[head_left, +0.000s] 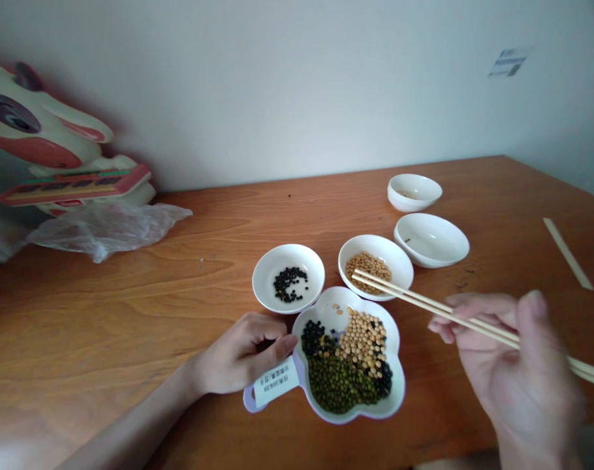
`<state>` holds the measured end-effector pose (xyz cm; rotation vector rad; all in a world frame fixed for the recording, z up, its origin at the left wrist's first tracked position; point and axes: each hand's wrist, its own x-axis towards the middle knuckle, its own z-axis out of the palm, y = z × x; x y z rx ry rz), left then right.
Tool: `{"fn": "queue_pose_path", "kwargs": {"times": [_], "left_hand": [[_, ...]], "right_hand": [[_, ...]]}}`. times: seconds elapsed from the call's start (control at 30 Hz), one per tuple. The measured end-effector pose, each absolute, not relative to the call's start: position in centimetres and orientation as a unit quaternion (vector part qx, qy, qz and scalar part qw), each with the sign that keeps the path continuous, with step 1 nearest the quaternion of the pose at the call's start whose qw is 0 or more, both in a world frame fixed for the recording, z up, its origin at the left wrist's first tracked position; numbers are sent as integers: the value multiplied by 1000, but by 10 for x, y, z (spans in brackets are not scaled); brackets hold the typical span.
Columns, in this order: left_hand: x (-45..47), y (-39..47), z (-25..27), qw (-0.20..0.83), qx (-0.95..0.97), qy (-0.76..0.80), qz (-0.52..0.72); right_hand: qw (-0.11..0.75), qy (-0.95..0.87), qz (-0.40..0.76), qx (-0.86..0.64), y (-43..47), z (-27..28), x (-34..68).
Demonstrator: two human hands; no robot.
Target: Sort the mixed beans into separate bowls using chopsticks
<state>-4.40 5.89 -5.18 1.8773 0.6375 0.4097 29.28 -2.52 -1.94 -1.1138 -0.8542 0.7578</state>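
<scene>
A white, lobed dish (301, 372) with a lilac edge and a labelled handle holds mung beans (339, 384), pale soybeans (360, 336) and black beans (312, 336). My left hand (245, 356) is closed at the dish's left rim, thumb on the edge beside the handle. In my right hand (517, 359) is a pair of wooden chopsticks (438, 305), their tips close together over a white bowl (399, 256) of soybeans (365, 264). Whether a bean is between the tips I cannot make out. Left of that bowl, another white bowl (260, 281) contains black beans (290, 284).
Two more white bowls stand behind: a near one (438, 241) with a few dark specks and a far one (414, 196) with a little inside. A pale flat strip (568, 253) lies at right. A cow-shaped toy keyboard (76, 186) and clear plastic bag (111, 228) sit left.
</scene>
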Motion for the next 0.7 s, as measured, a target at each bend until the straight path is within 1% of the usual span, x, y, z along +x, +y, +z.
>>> {"fn": "queue_pose_path", "kwargs": {"times": [0.07,0.2,0.4,0.53,0.7], "left_hand": [[-44,59,-52,530,787,267,170],[-45,58,-51,534,784,266,169],[-44,58,-49,529,786,268,174],[-44,58,-50,527,788,268,174],[-44,59,-50,527,787,270,170]], "right_hand": [[666,-431,329,-512,-29,-19,294],[571,-530,308,-545,-32,-21,290],[512,-607,306,-525,-25,-37,292],[499,-625,286,-527,-26,-46,299],[535,-591,254,-547,-29,-48,294]]}}
